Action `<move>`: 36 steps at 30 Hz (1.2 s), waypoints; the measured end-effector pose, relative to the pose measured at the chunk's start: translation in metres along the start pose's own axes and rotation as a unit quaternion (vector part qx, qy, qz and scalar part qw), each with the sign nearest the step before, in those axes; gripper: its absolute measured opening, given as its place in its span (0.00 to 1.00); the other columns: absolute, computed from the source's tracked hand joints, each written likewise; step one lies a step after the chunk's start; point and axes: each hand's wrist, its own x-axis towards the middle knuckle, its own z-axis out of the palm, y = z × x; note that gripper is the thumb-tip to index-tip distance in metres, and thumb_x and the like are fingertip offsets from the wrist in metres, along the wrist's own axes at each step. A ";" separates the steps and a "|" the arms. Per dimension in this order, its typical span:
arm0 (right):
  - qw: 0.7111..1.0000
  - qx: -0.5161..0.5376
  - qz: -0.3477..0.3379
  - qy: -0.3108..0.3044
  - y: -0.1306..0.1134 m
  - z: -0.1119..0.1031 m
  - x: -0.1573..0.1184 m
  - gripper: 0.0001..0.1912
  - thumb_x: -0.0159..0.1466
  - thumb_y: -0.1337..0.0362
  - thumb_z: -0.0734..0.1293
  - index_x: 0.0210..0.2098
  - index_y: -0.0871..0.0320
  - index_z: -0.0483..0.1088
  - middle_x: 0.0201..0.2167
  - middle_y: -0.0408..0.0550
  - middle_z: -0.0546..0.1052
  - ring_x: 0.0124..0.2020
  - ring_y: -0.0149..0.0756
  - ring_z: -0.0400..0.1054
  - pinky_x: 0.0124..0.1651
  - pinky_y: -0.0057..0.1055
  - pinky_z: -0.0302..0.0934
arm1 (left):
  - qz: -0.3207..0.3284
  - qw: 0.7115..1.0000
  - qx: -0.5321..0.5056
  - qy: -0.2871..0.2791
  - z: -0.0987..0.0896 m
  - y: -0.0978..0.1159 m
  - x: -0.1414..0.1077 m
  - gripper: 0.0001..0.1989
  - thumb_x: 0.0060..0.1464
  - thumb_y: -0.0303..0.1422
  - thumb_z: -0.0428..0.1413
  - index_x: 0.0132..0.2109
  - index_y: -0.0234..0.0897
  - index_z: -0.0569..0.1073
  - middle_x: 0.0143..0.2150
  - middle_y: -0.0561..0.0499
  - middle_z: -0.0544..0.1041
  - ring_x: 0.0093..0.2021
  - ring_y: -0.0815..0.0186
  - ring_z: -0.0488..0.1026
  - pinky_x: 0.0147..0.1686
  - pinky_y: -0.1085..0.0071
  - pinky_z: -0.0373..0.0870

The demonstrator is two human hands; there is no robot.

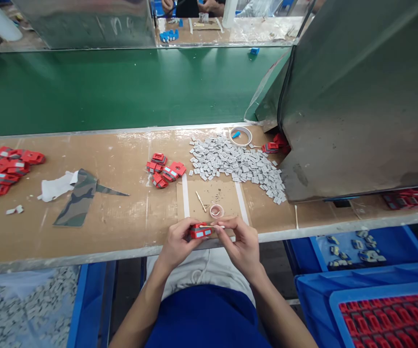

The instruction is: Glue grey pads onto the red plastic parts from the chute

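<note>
My left hand is closed around a small red toy car body with light window patches, just above the table's front edge. Between the fingertips of my right hand is a thin pale stick, its tip at the top of the car body. Right behind my hands stands a small round cup with a pinkish inside. Another short pale stick lies to its left on a taped-down cardboard sheet.
Small grey flat pieces are heaped behind the cardboard, near a tape roll. Red car bodies lie left of them, more farther left. A metal housing bounds the right; a green belt runs behind. Blue crates stand below.
</note>
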 end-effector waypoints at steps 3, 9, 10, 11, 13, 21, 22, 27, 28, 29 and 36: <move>0.997 0.045 0.039 0.048 0.007 -0.008 0.001 0.04 0.69 0.64 0.70 0.37 0.52 0.71 0.35 0.48 0.83 0.39 0.39 0.80 0.42 0.34 0.75 | -0.002 1.000 -0.001 0.002 0.000 0.000 -0.001 0.12 0.54 0.37 0.68 0.43 0.38 0.79 0.37 0.47 0.83 0.36 0.61 0.79 0.36 0.71 0.75; 0.993 -0.008 0.054 0.108 0.029 -0.017 0.009 0.05 0.69 0.60 0.70 0.36 0.53 0.74 0.35 0.49 0.81 0.40 0.39 0.77 0.43 0.36 0.71 | -0.010 1.000 -0.018 -0.001 -0.001 -0.001 0.000 0.12 0.54 0.38 0.68 0.42 0.37 0.79 0.37 0.47 0.82 0.35 0.62 0.79 0.34 0.72 0.75; 0.994 -0.025 0.048 0.091 0.032 -0.016 0.010 0.06 0.69 0.60 0.69 0.36 0.53 0.74 0.35 0.49 0.80 0.40 0.40 0.76 0.43 0.36 0.70 | -0.007 1.000 -0.019 -0.003 -0.001 0.000 0.001 0.12 0.54 0.38 0.68 0.42 0.37 0.79 0.37 0.47 0.82 0.34 0.62 0.79 0.33 0.72 0.75; 0.996 -0.039 0.043 0.066 0.033 -0.014 0.010 0.06 0.70 0.60 0.69 0.36 0.53 0.74 0.36 0.50 0.80 0.41 0.40 0.76 0.43 0.36 0.70 | -0.005 1.000 -0.019 -0.005 -0.001 0.000 0.001 0.12 0.54 0.38 0.68 0.42 0.37 0.79 0.36 0.47 0.82 0.34 0.63 0.79 0.33 0.72 0.75; 0.998 -0.057 0.031 0.014 0.034 -0.012 0.010 0.05 0.70 0.60 0.69 0.41 0.53 0.75 0.41 0.51 0.80 0.43 0.41 0.75 0.44 0.36 0.69 | -0.003 1.000 -0.024 -0.007 -0.002 0.001 0.001 0.13 0.54 0.38 0.68 0.42 0.36 0.79 0.36 0.47 0.82 0.34 0.63 0.79 0.33 0.73 0.75; 0.982 -0.190 -0.011 0.010 0.056 -0.048 0.072 0.10 0.73 0.62 0.62 0.44 0.56 0.75 0.40 0.51 0.79 0.40 0.41 0.73 0.43 0.35 0.67 | -0.028 0.995 -0.090 -0.015 -0.005 -0.007 0.002 0.17 0.53 0.40 0.69 0.44 0.34 0.79 0.37 0.47 0.83 0.34 0.64 0.81 0.34 0.74 0.76; 0.975 -0.222 -0.006 -0.018 0.061 -0.051 0.082 0.09 0.72 0.63 0.62 0.43 0.57 0.75 0.40 0.51 0.78 0.40 0.41 0.73 0.43 0.36 0.66 | -0.028 0.995 -0.093 -0.016 -0.005 -0.008 0.002 0.16 0.53 0.40 0.69 0.44 0.34 0.79 0.38 0.46 0.83 0.35 0.64 0.81 0.35 0.74 0.77; 0.906 -0.403 0.000 -0.130 0.081 -0.046 0.112 0.09 0.70 0.70 0.62 0.42 0.58 0.75 0.43 0.54 0.77 0.43 0.44 0.72 0.46 0.36 0.63 | -0.027 0.993 -0.116 -0.017 -0.005 -0.009 0.001 0.17 0.53 0.40 0.69 0.45 0.34 0.78 0.38 0.45 0.84 0.36 0.63 0.82 0.35 0.75 0.78; 0.893 -0.428 -0.002 -0.137 0.083 -0.043 0.115 0.10 0.70 0.71 0.62 0.43 0.58 0.75 0.42 0.55 0.77 0.43 0.45 0.71 0.46 0.36 0.62 | -0.029 0.992 -0.120 -0.017 -0.004 -0.009 0.000 0.18 0.53 0.41 0.69 0.45 0.34 0.78 0.38 0.45 0.84 0.36 0.63 0.83 0.35 0.74 0.78; 0.884 -0.445 -0.004 -0.142 0.084 -0.041 0.117 0.10 0.70 0.72 0.62 0.42 0.59 0.75 0.42 0.56 0.77 0.43 0.45 0.71 0.45 0.36 0.61 | -0.031 0.992 -0.124 -0.016 -0.004 -0.009 0.000 0.18 0.52 0.41 0.70 0.44 0.34 0.78 0.38 0.45 0.84 0.36 0.63 0.83 0.35 0.74 0.78; 0.905 -0.407 -0.024 -0.121 0.064 -0.058 0.109 0.10 0.72 0.70 0.59 0.41 0.58 0.72 0.42 0.55 0.76 0.43 0.45 0.69 0.45 0.36 0.61 | -0.024 0.991 -0.130 -0.009 -0.004 -0.009 0.001 0.19 0.52 0.42 0.70 0.46 0.33 0.81 0.40 0.44 0.84 0.37 0.62 0.82 0.37 0.73 0.79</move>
